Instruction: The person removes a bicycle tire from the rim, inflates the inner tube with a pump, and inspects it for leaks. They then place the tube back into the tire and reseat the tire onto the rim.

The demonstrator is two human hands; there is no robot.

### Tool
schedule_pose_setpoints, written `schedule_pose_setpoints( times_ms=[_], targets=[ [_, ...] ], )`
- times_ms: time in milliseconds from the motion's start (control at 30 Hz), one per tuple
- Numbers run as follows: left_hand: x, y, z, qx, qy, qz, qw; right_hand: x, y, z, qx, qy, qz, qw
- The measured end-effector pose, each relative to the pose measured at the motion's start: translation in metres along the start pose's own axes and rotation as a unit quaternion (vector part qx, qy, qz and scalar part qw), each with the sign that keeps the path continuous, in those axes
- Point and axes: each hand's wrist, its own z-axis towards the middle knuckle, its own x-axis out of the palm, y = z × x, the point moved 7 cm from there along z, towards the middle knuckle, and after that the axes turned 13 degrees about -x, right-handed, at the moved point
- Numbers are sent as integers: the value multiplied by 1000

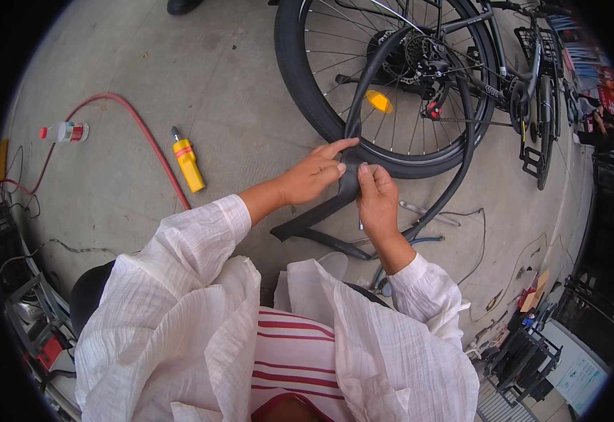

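Observation:
A black bicycle inner tube (328, 209) hangs in a long loop in front of the bicycle's rear wheel (294, 77), and one part trails toward the ground. My left hand (312, 176) holds a flattened stretch of this tube, thumb bent over it and index finger stretched along it. Just to the right, my right hand (378, 199) pinches the same stretch between thumb and fingers. Whether something small is also in that pinch, I cannot tell. The tyre stands close behind both hands, with a yellow reflector (378, 101) on its spokes.
On the concrete to the left lie a yellow tool (188, 164) with a dark tip, a red hose (131, 112) and a plastic bottle (65, 131). Metal tools (430, 213) and a cable lie right of my right hand. Another bicycle (542, 105) and a person (606, 130) are at far right.

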Motion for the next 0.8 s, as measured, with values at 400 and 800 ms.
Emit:
schedule_pose_setpoints(
  times_ms=[400,800],
  targets=[
    [-21,-40,-7,142,-73,191,968,25,7,-13,25,89,206,974],
    [-22,-30,-13,283,-77,451,843,26,16,-26,47,110,158,980]
  ],
)
